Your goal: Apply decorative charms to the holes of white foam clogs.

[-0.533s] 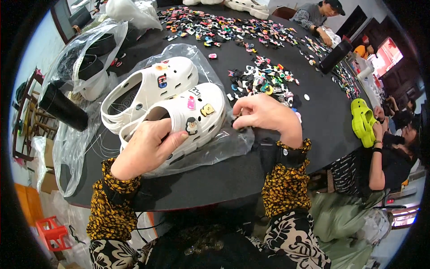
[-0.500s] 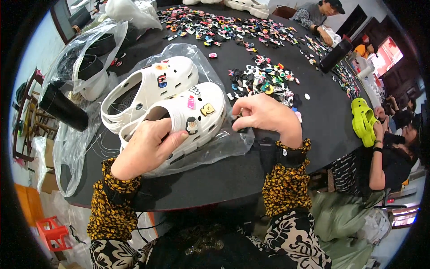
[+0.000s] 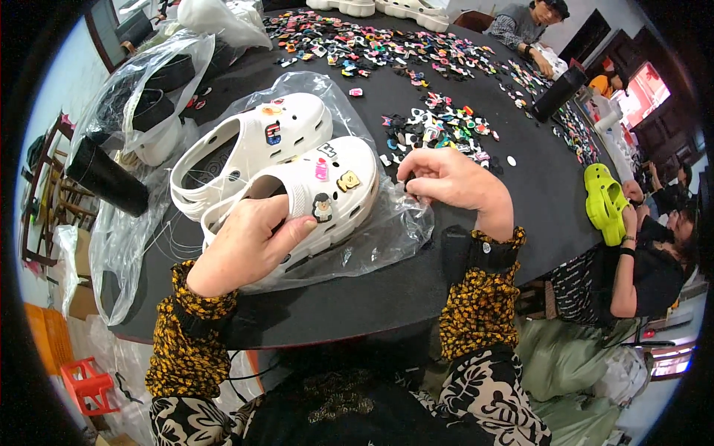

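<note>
Two white foam clogs lie side by side on a clear plastic bag (image 3: 379, 234). My left hand (image 3: 249, 241) grips the nearer clog (image 3: 349, 204), fingers inside its opening and thumb outside on the upper. Small charms sit on that clog: a figure (image 3: 322, 207), a gold one (image 3: 347, 180) and a pink one (image 3: 320, 171). The farther clog (image 3: 305, 115) also carries charms, among them a letter-shaped one (image 3: 273, 134). To the right of the toes, my right hand (image 3: 461, 182) pinches a small dark piece (image 3: 410, 178), partly hidden by the fingers; its kind is unclear.
Loose shoe charms form a pile (image 3: 439, 130) beyond my right hand and a wide spread (image 3: 372, 44) farther back. A black cup (image 3: 108, 178) lies tilted at left beside a bagged container. At right a person holds a lime clog (image 3: 606, 204); another person sits at the far side.
My right hand has moved up and a little to the right, its fingertips drawn closer together. The left hand and the clogs have shifted only slightly in view.
</note>
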Demonstrator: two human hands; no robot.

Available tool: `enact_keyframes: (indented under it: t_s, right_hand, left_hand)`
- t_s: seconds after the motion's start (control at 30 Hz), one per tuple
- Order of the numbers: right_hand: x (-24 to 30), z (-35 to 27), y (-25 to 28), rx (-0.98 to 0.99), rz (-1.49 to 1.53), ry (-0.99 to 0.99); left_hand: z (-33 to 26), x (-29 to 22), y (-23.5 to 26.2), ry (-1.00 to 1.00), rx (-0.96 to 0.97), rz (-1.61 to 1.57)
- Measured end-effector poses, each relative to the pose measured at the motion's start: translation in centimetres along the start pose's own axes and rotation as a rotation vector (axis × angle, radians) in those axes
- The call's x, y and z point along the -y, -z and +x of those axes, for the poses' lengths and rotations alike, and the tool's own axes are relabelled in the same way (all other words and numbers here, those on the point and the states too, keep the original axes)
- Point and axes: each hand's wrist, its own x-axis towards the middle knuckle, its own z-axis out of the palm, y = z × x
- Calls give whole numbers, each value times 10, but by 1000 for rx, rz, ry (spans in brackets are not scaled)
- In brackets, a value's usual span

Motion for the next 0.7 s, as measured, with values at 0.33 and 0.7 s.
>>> enact_keyframes:
  t_s: [0.33, 0.7]
  right_hand:
    - [-15, 2, 12, -166, 196, 29]
    - [14, 2, -16, 106, -211, 82]
  left_hand:
    - [-1, 0, -1, -40, -26, -3]
    - [0, 4, -2, -3, -2, -1]
